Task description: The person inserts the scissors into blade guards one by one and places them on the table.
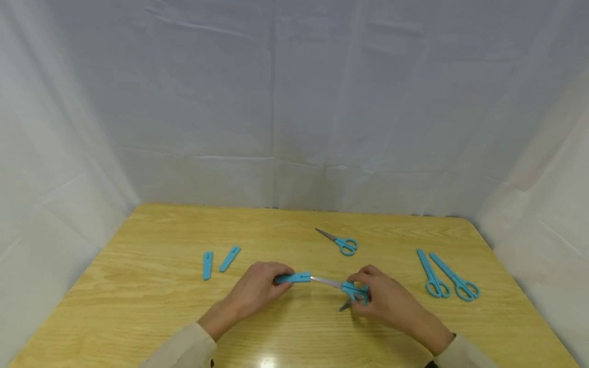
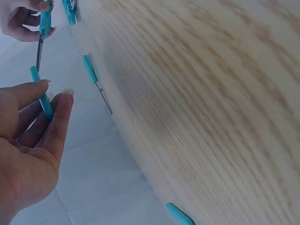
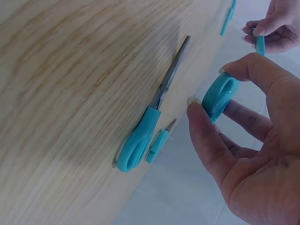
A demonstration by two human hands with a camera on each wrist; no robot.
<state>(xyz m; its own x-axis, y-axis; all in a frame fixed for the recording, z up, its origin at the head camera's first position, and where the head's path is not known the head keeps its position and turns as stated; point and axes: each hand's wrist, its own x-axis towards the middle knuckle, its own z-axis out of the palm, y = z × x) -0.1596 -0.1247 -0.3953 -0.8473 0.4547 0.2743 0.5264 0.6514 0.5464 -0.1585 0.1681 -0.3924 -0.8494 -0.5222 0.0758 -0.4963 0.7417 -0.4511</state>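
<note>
My left hand [image 1: 256,287] pinches a flat blue blade cover [image 1: 301,277] between thumb and fingers, its slotted end facing right. Opposite it, my right hand [image 1: 388,299] grips a pair of scissors [image 1: 349,289] by the blue handles, blades pointing left. The blade tip is right at the cover's mouth. Below the right hand, other bare scissors [image 3: 140,138] lie on the table; in the head view the hand hides most of them. Thumb and fingertips press on opposite sides of the cover [image 2: 42,93] in the left wrist view.
Two loose blue covers [image 1: 208,266] lie at the left of the wooden table [image 1: 152,240]. Bare scissors [image 1: 338,241] rest farther back, behind the right hand. Two pairs of covered scissors [image 1: 434,283] lie at the right. White sheeting [image 1: 299,102] hangs around the back and sides.
</note>
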